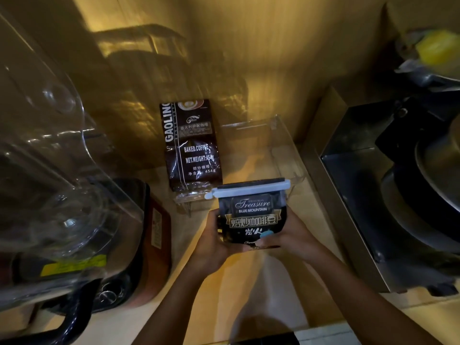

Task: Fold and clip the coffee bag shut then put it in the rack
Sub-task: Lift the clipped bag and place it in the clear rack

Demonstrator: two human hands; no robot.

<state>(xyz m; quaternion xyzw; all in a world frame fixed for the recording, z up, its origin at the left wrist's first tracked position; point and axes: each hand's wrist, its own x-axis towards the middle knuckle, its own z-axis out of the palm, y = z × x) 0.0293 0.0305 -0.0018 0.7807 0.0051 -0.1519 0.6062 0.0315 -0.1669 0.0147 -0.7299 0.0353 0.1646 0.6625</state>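
A black coffee bag [252, 215] labelled "Treasure Blue Mountain" is held upright in the middle of the view. Its top is folded over, and a pale blue clip [247, 190] is clamped across the fold. My left hand [211, 241] grips the bag's left side and bottom. My right hand [290, 236] grips its right side, thumb on the front. The bag hovers just in front of a clear acrylic rack [281, 148] on the wooden counter. A brown "Gaoling" coffee bag [191, 148] stands in the rack's left part; the right part holds nothing.
A blender with a clear jug [49, 170] and black base [117, 245] fills the left. A steel box-shaped appliance [373, 195] with dark round parts stands at the right. A wooden wall rises behind the rack.
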